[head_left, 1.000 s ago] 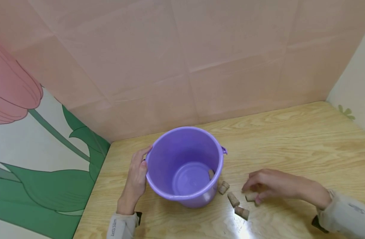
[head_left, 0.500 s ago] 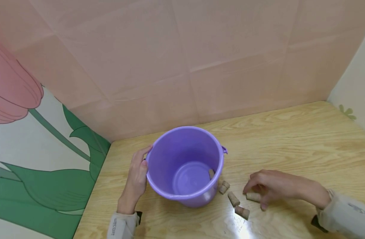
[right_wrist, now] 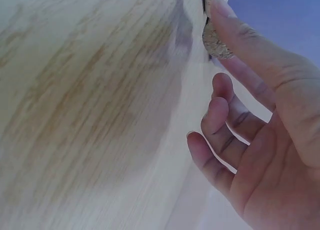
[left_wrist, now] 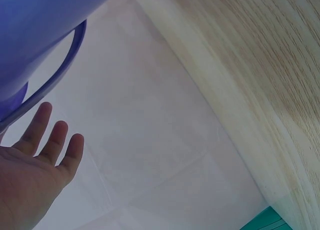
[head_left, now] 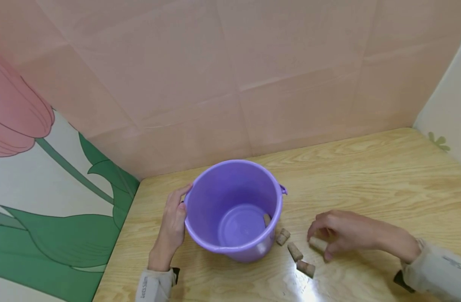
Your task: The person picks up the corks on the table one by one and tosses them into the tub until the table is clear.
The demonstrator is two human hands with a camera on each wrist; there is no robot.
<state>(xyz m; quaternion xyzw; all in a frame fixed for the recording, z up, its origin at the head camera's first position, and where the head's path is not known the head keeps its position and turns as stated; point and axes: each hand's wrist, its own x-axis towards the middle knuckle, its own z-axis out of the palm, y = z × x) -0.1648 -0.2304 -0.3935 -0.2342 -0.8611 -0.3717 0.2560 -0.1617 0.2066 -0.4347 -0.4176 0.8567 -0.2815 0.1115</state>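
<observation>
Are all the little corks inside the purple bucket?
No, in the head view one cork shows inside the bucket, while other corks are outside it, by the table's shiny spot.

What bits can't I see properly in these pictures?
Head: part of the cork inside the purple bucket, hidden by its rim.
Head: printing on the right sleeve, too blurred to read.
Left wrist: part of the left hand, cut off by the left edge.
</observation>
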